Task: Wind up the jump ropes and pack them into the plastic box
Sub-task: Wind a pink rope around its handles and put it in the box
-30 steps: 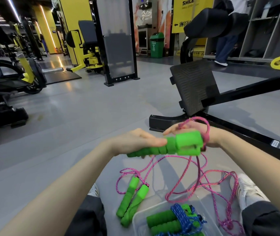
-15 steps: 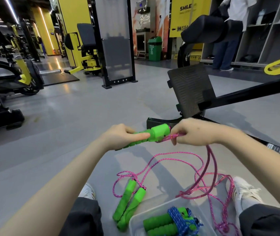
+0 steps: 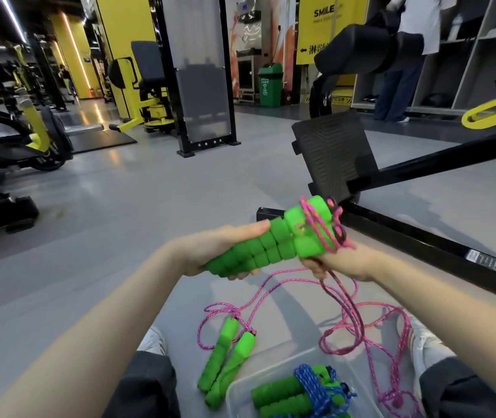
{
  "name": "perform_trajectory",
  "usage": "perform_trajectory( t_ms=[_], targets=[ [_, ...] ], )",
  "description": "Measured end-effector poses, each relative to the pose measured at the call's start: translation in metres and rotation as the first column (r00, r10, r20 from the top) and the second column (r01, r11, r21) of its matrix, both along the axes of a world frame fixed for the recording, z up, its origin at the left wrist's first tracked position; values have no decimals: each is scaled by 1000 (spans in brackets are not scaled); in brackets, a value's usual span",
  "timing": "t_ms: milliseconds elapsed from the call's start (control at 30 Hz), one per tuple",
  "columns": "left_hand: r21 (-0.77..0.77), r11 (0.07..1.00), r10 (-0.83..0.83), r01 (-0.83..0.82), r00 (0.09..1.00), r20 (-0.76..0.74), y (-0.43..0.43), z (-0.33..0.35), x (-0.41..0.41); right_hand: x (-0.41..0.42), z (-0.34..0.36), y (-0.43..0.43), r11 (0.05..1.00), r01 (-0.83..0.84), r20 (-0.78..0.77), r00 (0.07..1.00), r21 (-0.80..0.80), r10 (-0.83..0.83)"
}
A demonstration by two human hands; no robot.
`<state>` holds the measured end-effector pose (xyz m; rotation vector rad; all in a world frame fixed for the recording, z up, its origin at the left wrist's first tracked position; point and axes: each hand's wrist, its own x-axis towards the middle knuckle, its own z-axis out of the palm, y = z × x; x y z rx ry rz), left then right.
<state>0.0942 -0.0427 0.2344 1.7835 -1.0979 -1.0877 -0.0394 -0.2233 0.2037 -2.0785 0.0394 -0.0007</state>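
Note:
My left hand point(image 3: 210, 251) grips a pair of green foam handles point(image 3: 274, 242) held side by side, tips pointing up and right. A loop of pink cord point(image 3: 319, 227) crosses their thick ends. My right hand point(image 3: 343, 262) pinches that pink rope just under the handle ends; the cord hangs down from it to a loose pile on the floor point(image 3: 358, 324). A second pink rope's green handles point(image 3: 225, 369) lie on the floor between my legs. The clear plastic box point(image 3: 240, 390) at the bottom holds a wound blue rope with green handles point(image 3: 304, 390).
A black gym machine frame point(image 3: 421, 236) with a ribbed footplate point(image 3: 331, 152) runs close on the right. My knees and white shoes flank the box. More machines stand left, and a person stands by shelves at the back right.
The handles have risen and tilted upward. My right hand has swung from above the handle ends to below them, laying a loop of pink cord around the handles.

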Motion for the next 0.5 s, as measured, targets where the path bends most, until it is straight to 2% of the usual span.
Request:
perform_trajectory(
  t_ms=[67,200,300,333,400,467,500],
  targets=[
    [-25,997,75,-75,997,3,-4,-4,2,7,-16,9,992,87,-87,992,-96,-95],
    [12,948,314,-317,942,120,-6,-13,7,13,-11,19,971,29,-285,953,-238,-98],
    [-10,900,416,-435,854,312,-3,-19,16,8,16,19,921,-26,-319,942,-388,-108],
    [-11,901,401,-434,823,403,-2,-21,19,7,27,18,882,-24,-271,955,-471,-119],
    [28,920,320,-391,790,522,-1,-24,22,6,46,15,740,49,-80,987,-671,-138],
    [84,942,229,-324,807,544,-2,-22,20,7,52,10,609,198,112,978,-768,-177],
    [107,953,186,-284,823,536,-2,-20,18,7,52,7,582,253,180,967,-773,-181]
  ],
)
